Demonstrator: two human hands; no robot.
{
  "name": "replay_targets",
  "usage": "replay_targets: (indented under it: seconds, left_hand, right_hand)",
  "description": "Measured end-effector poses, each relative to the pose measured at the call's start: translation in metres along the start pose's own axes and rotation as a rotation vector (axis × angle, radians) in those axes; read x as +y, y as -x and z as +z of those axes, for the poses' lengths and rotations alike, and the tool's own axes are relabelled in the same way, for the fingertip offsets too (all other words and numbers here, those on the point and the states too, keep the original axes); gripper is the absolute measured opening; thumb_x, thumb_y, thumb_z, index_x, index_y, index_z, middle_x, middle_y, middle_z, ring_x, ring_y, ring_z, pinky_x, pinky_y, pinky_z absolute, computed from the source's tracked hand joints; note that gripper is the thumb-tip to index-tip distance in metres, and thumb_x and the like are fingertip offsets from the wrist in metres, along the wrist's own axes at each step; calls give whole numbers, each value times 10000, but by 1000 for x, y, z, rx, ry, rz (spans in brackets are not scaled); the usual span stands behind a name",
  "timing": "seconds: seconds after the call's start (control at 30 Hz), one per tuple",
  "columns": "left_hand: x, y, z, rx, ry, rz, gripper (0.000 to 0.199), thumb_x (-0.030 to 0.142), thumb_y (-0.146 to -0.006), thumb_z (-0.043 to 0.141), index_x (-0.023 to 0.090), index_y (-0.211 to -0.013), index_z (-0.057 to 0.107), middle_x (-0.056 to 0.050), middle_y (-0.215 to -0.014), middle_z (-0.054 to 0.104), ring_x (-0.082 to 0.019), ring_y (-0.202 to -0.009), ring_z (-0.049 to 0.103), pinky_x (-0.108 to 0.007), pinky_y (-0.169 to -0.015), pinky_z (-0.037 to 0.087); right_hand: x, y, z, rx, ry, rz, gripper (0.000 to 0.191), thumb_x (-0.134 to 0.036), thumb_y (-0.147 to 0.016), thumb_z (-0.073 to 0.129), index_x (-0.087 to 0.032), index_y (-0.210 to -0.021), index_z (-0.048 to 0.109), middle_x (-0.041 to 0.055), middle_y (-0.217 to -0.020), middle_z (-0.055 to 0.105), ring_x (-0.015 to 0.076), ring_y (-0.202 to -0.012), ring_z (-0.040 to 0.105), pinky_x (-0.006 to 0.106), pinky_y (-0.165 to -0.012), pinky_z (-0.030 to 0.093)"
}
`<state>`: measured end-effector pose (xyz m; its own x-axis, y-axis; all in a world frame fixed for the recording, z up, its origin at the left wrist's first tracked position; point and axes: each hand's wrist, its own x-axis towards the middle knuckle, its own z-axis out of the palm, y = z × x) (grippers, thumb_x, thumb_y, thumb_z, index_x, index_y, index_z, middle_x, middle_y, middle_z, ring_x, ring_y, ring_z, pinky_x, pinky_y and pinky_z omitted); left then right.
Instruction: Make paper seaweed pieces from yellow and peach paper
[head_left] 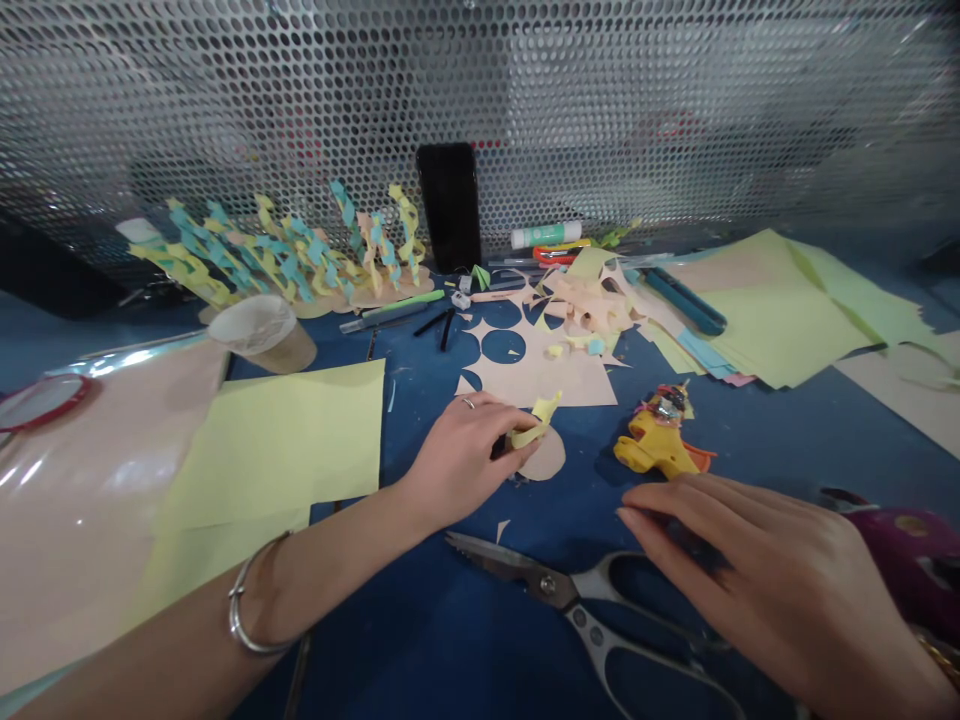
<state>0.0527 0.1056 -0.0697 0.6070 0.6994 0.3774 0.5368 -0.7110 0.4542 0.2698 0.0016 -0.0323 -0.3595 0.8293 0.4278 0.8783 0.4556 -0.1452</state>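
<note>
My left hand point(476, 450) pinches a small folded yellow paper strip point(534, 430) between thumb and fingers. The strip stands on a pale pink paper circle point(546, 457), which lies on the blue table. My right hand point(757, 560) hovers to the right, its thumb and forefinger tips brought close together, and nothing shows between them. Below and between the hands lie large scissors point(551, 585), blades slightly apart and pointing left, with the right hand partly over the handles. Just beyond the right hand sits a yellow figure-like object point(658, 445) with beads and coloured bands.
Behind are pink paper with cut-out holes point(551, 365), paper scraps point(592, 300), a glue stick point(547, 235), a blue cutter point(686, 300) and a phone point(450, 205). Twisted paper strips point(300, 250) stand left behind a paper cup point(262, 335). Yellow sheets point(300, 430) lie left; more paper point(787, 310) right.
</note>
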Motion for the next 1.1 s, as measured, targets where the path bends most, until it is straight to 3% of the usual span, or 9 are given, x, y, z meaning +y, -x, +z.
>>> replay_targets:
  seconds: [0.53, 0.83, 1.1]
  left_hand:
    - [5, -1, -5, -61, 68, -90, 90, 283, -830, 607, 210, -857, 652, -23, -858, 707, -206, -878, 604, -374, -814, 453]
    - [10, -1, -5, -67, 111, -104, 371, 245, -672, 616, 177, -1037, 629, -92, -1102, 679, -263, -1057, 577, -451, -943, 427]
    - [10, -2, -11, -142, 153, -157, 493, 141, -664, 555, 193, -1153, 577, -112, -1274, 586, -275, -1202, 494, -473, -1008, 384]
  right_hand:
    - [1, 0, 0, -21, -13, 10, 67, -252, -912, 537, -228, -910, 600, -21, -802, 717, 139, -646, 651, 290, -622, 378]
    - [2, 0, -1, -21, -9, 0, 70, -236, -904, 548, -220, -930, 611, -4, -815, 726, 149, -630, 655, 291, -592, 395]
    - [2, 1, 1, -21, -6, 5, 83, -247, -905, 540, -220, -927, 615, 1, -820, 731, 161, -644, 672, 289, -582, 424]
